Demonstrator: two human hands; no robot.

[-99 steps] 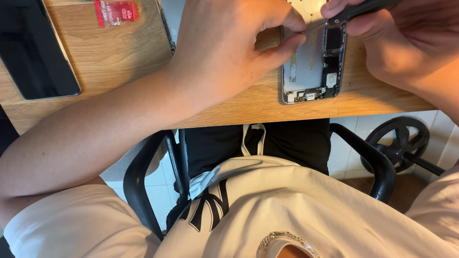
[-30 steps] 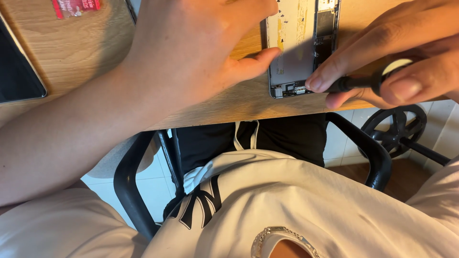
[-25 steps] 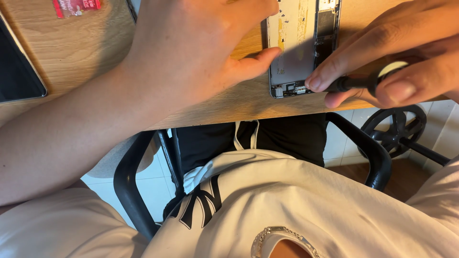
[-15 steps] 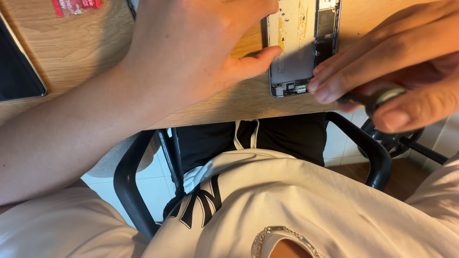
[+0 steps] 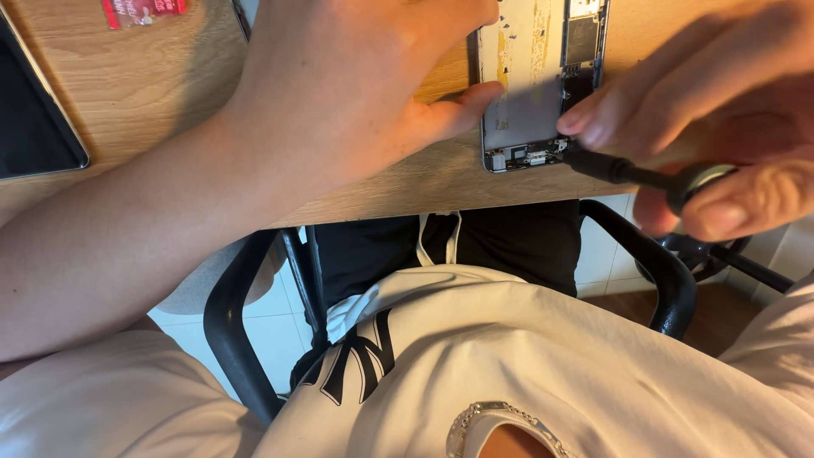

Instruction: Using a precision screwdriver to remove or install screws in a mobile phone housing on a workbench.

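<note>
The opened phone (image 5: 543,93) lay on the wooden desk (image 5: 127,110), at about one o'clock in the view, its bottom end near the desk's edge. The left hand (image 5: 356,93) pressed beside it, thumb tip touching the phone's left side, the other fingers curled over the top. The right hand (image 5: 704,110), at three o'clock, pinched a black screwdriver (image 5: 627,172), whose tip met the phone's lower right corner. A red packet (image 5: 140,10) sat at eleven o'clock, and a dark tablet (image 5: 30,110) at ten.
</note>
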